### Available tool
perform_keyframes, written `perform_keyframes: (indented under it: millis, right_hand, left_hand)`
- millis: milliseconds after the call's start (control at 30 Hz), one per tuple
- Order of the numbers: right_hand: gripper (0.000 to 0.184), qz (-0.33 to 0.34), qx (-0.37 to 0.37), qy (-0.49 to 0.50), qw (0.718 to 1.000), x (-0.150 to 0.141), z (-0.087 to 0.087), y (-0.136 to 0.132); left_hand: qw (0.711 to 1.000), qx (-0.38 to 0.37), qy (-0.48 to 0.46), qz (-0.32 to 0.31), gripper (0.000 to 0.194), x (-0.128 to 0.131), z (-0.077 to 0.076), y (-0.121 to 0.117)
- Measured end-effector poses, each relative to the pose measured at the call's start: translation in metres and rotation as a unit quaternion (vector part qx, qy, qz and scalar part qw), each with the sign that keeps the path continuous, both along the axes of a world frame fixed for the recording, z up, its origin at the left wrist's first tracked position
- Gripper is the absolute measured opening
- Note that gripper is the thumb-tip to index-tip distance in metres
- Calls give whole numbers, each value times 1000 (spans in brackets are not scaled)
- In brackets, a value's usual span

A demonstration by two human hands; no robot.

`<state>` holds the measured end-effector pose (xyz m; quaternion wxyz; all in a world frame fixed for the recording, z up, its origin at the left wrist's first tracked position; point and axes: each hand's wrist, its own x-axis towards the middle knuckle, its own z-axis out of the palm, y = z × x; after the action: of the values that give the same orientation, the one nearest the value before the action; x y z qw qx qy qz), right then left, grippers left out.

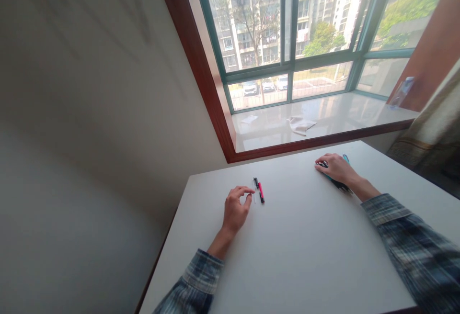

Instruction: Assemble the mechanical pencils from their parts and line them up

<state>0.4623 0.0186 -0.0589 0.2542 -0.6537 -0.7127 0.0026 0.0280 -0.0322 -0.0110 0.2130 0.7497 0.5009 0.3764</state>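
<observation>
Resting both hands on the white table [305, 237]: left hand [235, 208] loosely curled, empty, just beside a pink-and-black marker [261, 193] and black pen [256, 182]; right hand [332, 169] covers teal-and-black pens [339, 182], grip unclear. Neither group is visibly lifted.

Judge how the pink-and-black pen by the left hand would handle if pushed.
The slim pink-and-black pen would probably roll if pushed: it looks round and lies flat on the smooth white table. Its narrow, plastic-looking barrel seems stiff and light.
</observation>
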Motion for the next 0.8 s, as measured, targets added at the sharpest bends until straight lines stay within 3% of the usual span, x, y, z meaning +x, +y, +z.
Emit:
perform_keyframes:
  millis: [200,367,433,533,600,700,800]
  right_hand:
    - [23,8,16,0,1000,-10,8,-2]
    - [23,17,-22,136,990,-29,30,-13]
    - [30,31,-12,231,972,-42,38,-17]
    - [42,44,49,387,920,-73,48,-25]
    - [38,53,97,428,897,-99,53,-36]
    - [21,118,178,412,886,-141,60,-60]
    - [3,212,217,309,901,-177,60,-85]
  left_hand:
    - [1000,2,2,2,22,-1,-1,0]
    - [1000,1,-4,2,22,-1,0,-1]
    - [1000,1,-11,3,21,0,1,-1]
    - [1000,-4,-26,-3,20,1,4,-3]
    - [999,-13,-38,-9,22,2,6,-4]
    - [997,-45,-65,-20,31,2,9,-5]
    - [989,-92,-103,-54,43,3,13,-6]
